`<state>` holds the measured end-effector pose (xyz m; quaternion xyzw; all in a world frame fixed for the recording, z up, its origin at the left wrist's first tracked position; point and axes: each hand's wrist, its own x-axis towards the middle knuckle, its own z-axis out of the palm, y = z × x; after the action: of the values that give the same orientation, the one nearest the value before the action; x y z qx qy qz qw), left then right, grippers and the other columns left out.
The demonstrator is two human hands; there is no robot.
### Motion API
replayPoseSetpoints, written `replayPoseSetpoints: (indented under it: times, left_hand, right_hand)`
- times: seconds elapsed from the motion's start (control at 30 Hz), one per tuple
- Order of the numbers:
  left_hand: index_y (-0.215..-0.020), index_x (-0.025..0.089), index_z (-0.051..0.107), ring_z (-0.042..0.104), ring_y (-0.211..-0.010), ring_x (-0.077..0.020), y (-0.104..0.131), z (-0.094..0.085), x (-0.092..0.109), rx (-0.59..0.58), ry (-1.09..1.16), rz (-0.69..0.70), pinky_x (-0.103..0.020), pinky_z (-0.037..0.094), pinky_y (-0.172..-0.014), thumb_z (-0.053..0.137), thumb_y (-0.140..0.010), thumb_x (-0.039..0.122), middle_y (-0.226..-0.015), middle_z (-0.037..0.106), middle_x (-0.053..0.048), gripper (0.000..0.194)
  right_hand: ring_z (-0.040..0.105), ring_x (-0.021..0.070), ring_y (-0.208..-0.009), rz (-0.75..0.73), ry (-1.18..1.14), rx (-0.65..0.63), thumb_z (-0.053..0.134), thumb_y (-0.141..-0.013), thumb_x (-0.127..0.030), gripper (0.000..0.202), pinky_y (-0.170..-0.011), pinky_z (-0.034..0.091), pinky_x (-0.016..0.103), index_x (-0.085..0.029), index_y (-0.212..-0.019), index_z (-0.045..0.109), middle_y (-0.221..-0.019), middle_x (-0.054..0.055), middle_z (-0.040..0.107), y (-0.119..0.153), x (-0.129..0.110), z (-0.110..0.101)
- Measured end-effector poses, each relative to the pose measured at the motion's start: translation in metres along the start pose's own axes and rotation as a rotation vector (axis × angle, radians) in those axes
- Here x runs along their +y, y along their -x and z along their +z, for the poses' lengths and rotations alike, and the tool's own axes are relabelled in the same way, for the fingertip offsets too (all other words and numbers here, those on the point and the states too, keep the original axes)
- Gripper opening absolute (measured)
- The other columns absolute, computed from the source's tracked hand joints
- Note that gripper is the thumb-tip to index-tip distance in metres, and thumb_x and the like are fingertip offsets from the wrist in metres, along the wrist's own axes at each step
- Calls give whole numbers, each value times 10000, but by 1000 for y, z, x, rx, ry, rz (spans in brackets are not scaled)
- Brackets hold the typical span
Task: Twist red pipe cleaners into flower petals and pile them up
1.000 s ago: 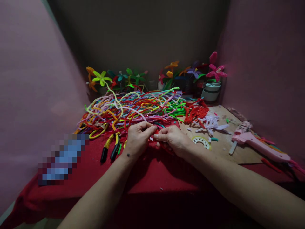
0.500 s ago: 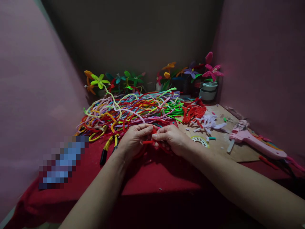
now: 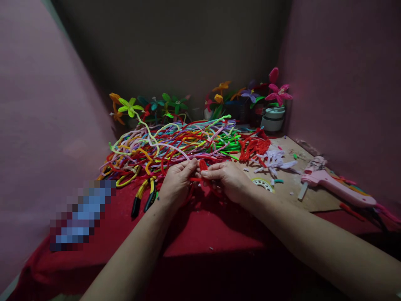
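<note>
Close together over the table's near middle, both hands grip a red pipe cleaner (image 3: 203,165). Part of it is bent into a narrow loop that stands up between the fingertips. My left hand (image 3: 179,180) is closed, thumb and fingers pinching the red strand. My right hand (image 3: 226,179) is also closed, its thumb and forefinger at the base of the loop. The fingers hide much of the strand. Behind the hands lies a heap of many-coloured pipe cleaners (image 3: 175,142). Yellow-and-black pliers (image 3: 144,194) rest left of my left hand.
A pink glue gun (image 3: 340,186) lies on a cardboard sheet (image 3: 310,200) at right, with a tape roll (image 3: 263,184) and red (image 3: 255,144) and white bent pieces (image 3: 274,161). Pipe-cleaner flowers (image 3: 278,94) stand along the back. A blurred blue item (image 3: 84,213) lies at left on red cloth (image 3: 125,246).
My left fingertips have shifted slightly up and left. The red loop now shows more clearly between the hands, both still holding the pipe cleaner.
</note>
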<state>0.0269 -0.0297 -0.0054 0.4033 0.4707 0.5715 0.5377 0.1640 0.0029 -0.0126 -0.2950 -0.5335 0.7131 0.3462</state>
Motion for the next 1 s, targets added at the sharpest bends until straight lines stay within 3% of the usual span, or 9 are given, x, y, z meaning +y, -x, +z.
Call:
replayPoseSetpoints:
  times: [0.1, 0.27, 0.47, 0.67, 0.83, 1.0]
  left_hand:
    - [-801, 131, 598, 511, -457, -61, -1, -5, 0, -22, 53, -55, -165, 387, -403, 655, -679, 411, -646, 596, -12, 310]
    - [-801, 126, 597, 447, -405, -43, 0, -6, -6, -228, -34, -186, -158, 334, -367, 665, -688, 343, -570, 544, 8, 254]
    - [-751, 145, 563, 342, -364, -19, 0, 1, -10, -259, -101, -173, -148, 253, -330, 645, -696, 285, -568, 523, 27, 172]
    - [-793, 168, 556, 223, -338, -4, 2, 1, -4, -272, -210, -256, -135, 188, -333, 648, -674, 247, -474, 454, 69, 170]
    - [-769, 164, 550, 240, -343, -6, 4, -2, -4, -298, -244, -238, -139, 182, -334, 632, -692, 268, -486, 451, 63, 153]
    - [-709, 150, 530, 226, -354, -2, 5, -3, -3, -267, -187, -261, -138, 170, -342, 654, -672, 292, -497, 444, 61, 192]
  right_hand:
    - [296, 35, -312, -52, -161, 71, 660, -634, -256, 181, -338, 184, 207, -129, -554, 558, -369, -66, 393, -4, 0, -1]
    - [343, 23, -356, -77, -298, 167, 700, -593, -243, 183, -357, 203, 187, -104, -630, 587, -447, -53, 470, -6, 2, 2]
    - [469, 85, -382, -78, -279, 165, 684, -600, -291, 215, -411, 338, 219, -128, -598, 543, -439, -25, 515, -2, 5, 8]
    - [342, 28, -356, -85, -251, 287, 697, -553, -248, 227, -391, 246, 200, -127, -508, 510, -403, -57, 447, -3, 9, 10]
    - [303, 26, -369, -97, -241, 253, 725, -524, -280, 269, -384, 194, 206, -130, -485, 505, -401, -64, 413, -4, 12, 8]
    - [366, 51, -358, -22, -239, 157, 708, -565, -339, 263, -382, 236, 210, -130, -594, 550, -445, -35, 483, -6, 13, 7]
